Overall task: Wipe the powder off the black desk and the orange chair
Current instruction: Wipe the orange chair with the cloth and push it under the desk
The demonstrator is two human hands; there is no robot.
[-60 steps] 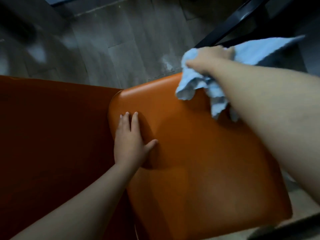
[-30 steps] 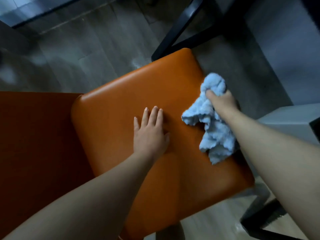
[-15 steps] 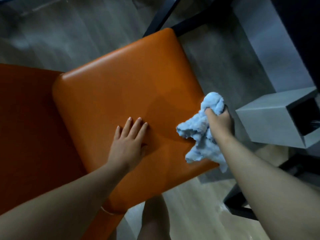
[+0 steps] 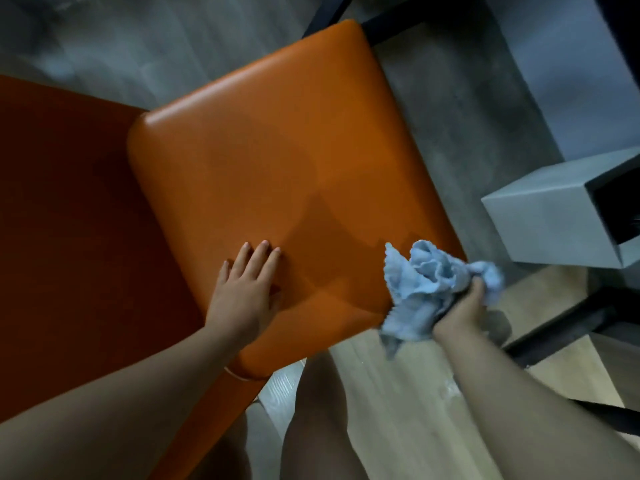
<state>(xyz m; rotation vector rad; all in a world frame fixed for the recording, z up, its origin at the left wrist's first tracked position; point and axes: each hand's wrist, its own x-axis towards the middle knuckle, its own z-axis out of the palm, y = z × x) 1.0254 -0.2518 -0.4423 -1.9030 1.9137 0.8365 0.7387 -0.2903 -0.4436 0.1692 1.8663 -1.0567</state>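
Flooring (image 4: 408, 427) of pale wood fills the lower part of my feed, changing to grey further up. I note the orange chair (image 4: 277, 161) as the largest item, its padded seat tilted across the middle of the view and its darker backrest running off the left edge. No powder is discernible on the seat from this camera. Black frame bars (image 4: 391, 20) show beyond the seat's far corner, and I cannot tell whether they belong to the desk or the chair. A grey box (image 4: 554, 216) with a dark opening stands on the floor just right of the seat, apart from it.

Both bare forearms enter from below. I log the left hand (image 4: 244, 292) as flat on the seat near its front edge, fingers straight and together, grip open. The right hand (image 4: 464, 306) is at the seat's front right corner, its grip closed around a bunched light blue cloth (image 4: 422, 278). The cloth overlaps that corner and hangs partly past the edge.
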